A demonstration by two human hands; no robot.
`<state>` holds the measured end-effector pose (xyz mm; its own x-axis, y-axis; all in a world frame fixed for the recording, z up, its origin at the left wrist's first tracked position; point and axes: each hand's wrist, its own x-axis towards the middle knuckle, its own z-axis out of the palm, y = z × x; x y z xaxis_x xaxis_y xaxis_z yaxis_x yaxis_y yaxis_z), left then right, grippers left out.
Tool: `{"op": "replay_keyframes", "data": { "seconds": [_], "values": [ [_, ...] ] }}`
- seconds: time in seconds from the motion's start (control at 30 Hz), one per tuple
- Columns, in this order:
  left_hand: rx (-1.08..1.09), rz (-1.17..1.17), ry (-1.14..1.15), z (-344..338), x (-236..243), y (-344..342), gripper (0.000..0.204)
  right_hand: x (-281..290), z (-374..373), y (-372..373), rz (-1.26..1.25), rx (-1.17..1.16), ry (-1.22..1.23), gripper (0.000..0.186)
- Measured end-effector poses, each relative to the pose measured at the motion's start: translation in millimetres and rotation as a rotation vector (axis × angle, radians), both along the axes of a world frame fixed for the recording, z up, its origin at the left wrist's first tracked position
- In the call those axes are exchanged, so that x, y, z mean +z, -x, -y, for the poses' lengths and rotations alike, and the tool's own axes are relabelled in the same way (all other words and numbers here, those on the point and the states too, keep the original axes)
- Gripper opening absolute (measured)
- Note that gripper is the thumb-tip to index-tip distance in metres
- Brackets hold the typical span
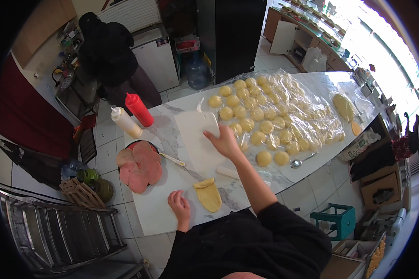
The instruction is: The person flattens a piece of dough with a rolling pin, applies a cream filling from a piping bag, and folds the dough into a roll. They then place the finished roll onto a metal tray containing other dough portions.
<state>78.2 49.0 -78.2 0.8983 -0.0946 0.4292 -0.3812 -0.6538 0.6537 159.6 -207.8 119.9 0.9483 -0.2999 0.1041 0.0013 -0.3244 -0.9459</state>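
My right hand [226,142] reaches forward over the marble-patterned table, its thumb over the right edge of a thin white board [198,137]; its other fingers are partly hidden. The board's far part is blurred. On the near edge, my left hand [179,204] rests with loosely bent fingers, holding nothing visible. Just right of it lies a flattened oval of yellow dough [209,196], its far end folded over. A pale rod [228,173], perhaps a rolling pin, is partly hidden by my right forearm. Several dough balls [257,115] sit under clear plastic film [307,100].
Round pink meat slices [142,167] fill a plate at left, beside a pale-handled utensil [174,160]. Behind stand a red squeeze bottle [139,110] and a white one [125,123]. A metal spoon [304,161] and larger dough lump [343,107] lie right. A person [109,58] stands back left.
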Motion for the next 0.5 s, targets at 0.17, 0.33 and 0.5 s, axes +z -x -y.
{"op": "replay_keyframes", "data": {
  "seconds": [0.17, 0.33, 0.5],
  "values": [
    [0.127, 0.023, -0.094, -10.4, -4.1, 6.8, 0.029, -58.1, -8.2, 74.9, -0.019, -0.03, 0.049, 0.058],
    [0.087, 0.005, -0.035, -7.4, -4.6, 5.6, 0.028, -59.4, -13.1, 130.9, -0.142, -0.025, 0.061, 0.064],
    [0.021, -0.022, 0.009, -10.7, 0.2, 1.7, 0.024, -51.0, -59.6, 168.1, -0.206, -0.008, 0.189, 0.063]
  ]
}}
